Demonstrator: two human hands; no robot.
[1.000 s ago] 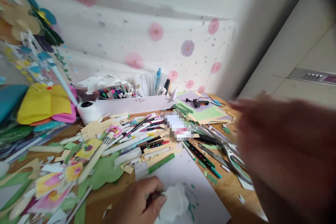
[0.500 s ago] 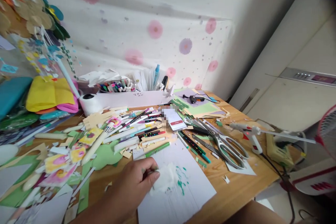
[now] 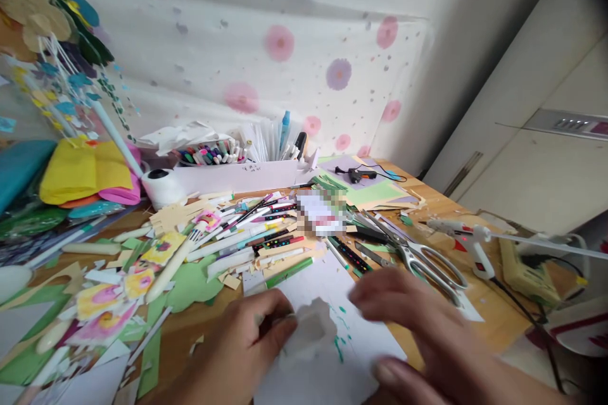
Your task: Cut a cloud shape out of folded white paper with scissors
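Note:
My left hand (image 3: 247,338) pinches the edge of a small white wavy-edged paper piece (image 3: 314,329) between thumb and fingers. The piece is tilted a little above a white sheet of paper (image 3: 327,278) with green paint-like marks on it. To the right, my right hand (image 3: 422,335) hovers over the sheet's right side, blurred, its thumb and fingers apart and holding nothing. A green pen (image 3: 291,271) lies at the sheet's upper edge, beyond my left hand.
Beyond the sheet lie a phone (image 3: 317,210), scissors (image 3: 418,256) and several markers (image 3: 354,254). A white glue gun (image 3: 468,240) rests at the right, near a power strip (image 3: 527,272). Paper scraps, painted flowers (image 3: 137,281) and a thread spool (image 3: 164,190) crowd the left.
My right hand has come into view from the right, over the sheet. My left hand has lifted and tilted the white paper piece, and the view has shifted slightly.

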